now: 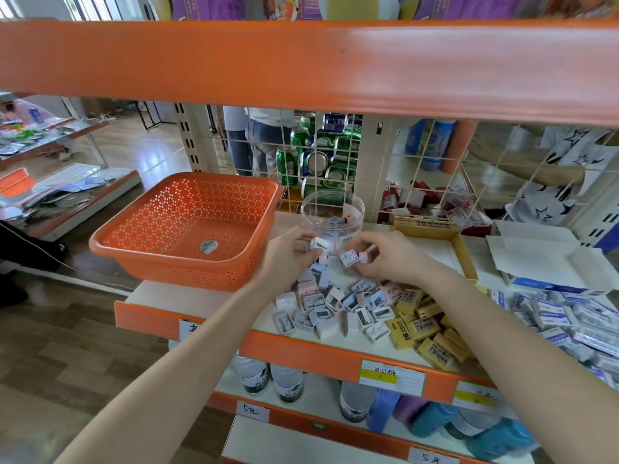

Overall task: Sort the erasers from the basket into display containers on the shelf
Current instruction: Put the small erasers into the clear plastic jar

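Left hand (pixel 288 254) grip pinches a white eraser (pixel 320 244); right hand (pixel 390 257) grip pinches a second eraser (pixel 348 258). Clear jar (pixel 331 209) stands just beyond both, mouth up; left looks nearer.

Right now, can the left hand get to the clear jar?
Probably yes: the clear jar stands open-topped just behind the left hand, nothing between them, though that hand pinches a white eraser.

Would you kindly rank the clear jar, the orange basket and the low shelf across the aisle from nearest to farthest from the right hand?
1. Clear jar: just beyond the fingertips of the right hand.
2. Orange basket: to the left, past the left hand.
3. Low shelf: far left, across the aisle.
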The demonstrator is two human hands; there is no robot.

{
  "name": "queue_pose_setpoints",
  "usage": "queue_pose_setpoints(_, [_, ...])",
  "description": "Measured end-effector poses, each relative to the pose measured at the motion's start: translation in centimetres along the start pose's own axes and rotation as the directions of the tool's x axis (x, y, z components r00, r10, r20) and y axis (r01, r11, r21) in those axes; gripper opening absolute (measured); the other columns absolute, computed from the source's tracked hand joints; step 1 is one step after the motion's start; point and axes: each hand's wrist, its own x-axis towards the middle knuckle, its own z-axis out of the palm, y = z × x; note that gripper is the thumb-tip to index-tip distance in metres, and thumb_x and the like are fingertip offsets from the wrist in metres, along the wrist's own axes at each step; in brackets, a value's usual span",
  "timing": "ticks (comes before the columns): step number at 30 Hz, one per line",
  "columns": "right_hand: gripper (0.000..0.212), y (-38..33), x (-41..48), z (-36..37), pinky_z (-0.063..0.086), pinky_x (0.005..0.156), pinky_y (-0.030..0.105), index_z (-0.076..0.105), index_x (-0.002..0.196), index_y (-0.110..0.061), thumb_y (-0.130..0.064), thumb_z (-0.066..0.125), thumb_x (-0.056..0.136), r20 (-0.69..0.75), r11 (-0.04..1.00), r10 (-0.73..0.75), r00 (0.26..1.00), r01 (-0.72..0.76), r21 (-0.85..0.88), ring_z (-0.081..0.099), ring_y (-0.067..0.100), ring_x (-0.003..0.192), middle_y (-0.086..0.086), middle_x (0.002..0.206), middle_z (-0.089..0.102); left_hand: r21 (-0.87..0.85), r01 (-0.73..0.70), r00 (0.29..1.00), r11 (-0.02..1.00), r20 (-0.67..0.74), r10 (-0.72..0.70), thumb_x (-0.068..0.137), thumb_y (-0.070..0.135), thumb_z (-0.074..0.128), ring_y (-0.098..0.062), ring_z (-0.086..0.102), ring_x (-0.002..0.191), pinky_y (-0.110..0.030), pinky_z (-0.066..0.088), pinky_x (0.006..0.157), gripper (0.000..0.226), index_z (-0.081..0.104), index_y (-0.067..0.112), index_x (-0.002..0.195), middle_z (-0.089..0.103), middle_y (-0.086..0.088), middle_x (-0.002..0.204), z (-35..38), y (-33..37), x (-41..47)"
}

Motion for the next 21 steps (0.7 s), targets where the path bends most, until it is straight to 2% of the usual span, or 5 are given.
queue_pose_setpoints(4, [0.028,-0.2,0.2,-0.7,0.037,0.059,0.011,0.059,0.103,-0.030,-0.027,0.071,0.079,-0.030,0.998,0.012,0.999,-0.011,0.061,0.055,0.000,0.075,-0.011,0.095,0.058,-0.003,-0.015,1.000,1.000,-0.011,0.015,0.087,0.019,0.068,0.002,0.056,0.073,0.001,0.042,0.058,0.033,0.061,0.015,0.119,0.064,0.005,0.088,-0.2,0.4,0.5])
queue_pose_setpoints(9, [0.028,-1.1,1.4,-2.6,0.045,0.060,0.013,0.058,0.107,-0.026,-0.028,0.070,0.082,-0.080,0.985,0.052,0.995,-0.038,0.171,0.058,0.003,0.078,-0.015,0.093,0.058,0.043,-0.032,0.999,0.999,-0.022,0.033,0.089,0.026,0.063,0.005,0.059,0.073,-0.004,0.042,0.054,0.028,0.060,0.024,0.117,0.063,0.011,0.093,-1.4,1.7,2.2])
queue_pose_setpoints(11, [0.028,-1.4,2.2,-3.4,0.047,0.057,0.010,0.058,0.109,-0.020,-0.023,0.069,0.084,-0.101,0.971,0.047,0.994,-0.022,0.236,0.059,0.003,0.077,-0.012,0.093,0.059,0.048,-0.042,0.999,0.998,-0.014,0.043,0.090,0.028,0.062,-0.007,0.066,0.076,-0.015,0.052,0.060,0.026,0.060,0.024,0.116,0.064,0.011,0.099,-1.8,2.2,3.1])
queue_pose_setpoints(17, [0.024,-1.7,4.8,-3.8,0.058,0.074,0.035,0.056,0.107,-0.016,-0.022,0.067,0.086,-0.194,0.914,0.120,0.974,-0.032,0.405,0.067,0.018,0.075,-0.002,0.090,0.062,-0.025,0.046,0.999,0.999,0.003,-0.046,0.088,0.026,0.065,-0.009,0.066,0.080,-0.032,0.058,0.078,0.029,0.058,0.018,0.115,0.062,0.012,0.092,-1.9,3.2,6.4])
queue_pose_setpoints(21, [0.023,-1.7,5.7,-3.3,0.057,0.070,0.024,0.058,0.108,-0.011,-0.024,0.063,0.089,-0.190,0.904,0.148,0.971,-0.054,0.425,0.065,0.014,0.075,0.004,0.093,0.063,-0.127,0.154,0.987,0.980,0.057,-0.147,0.091,0.021,0.060,-0.024,0.069,0.089,-0.044,0.056,0.084,0.029,0.053,0.017,0.119,0.066,0.006,0.093,-1.8,3.0,7.0])
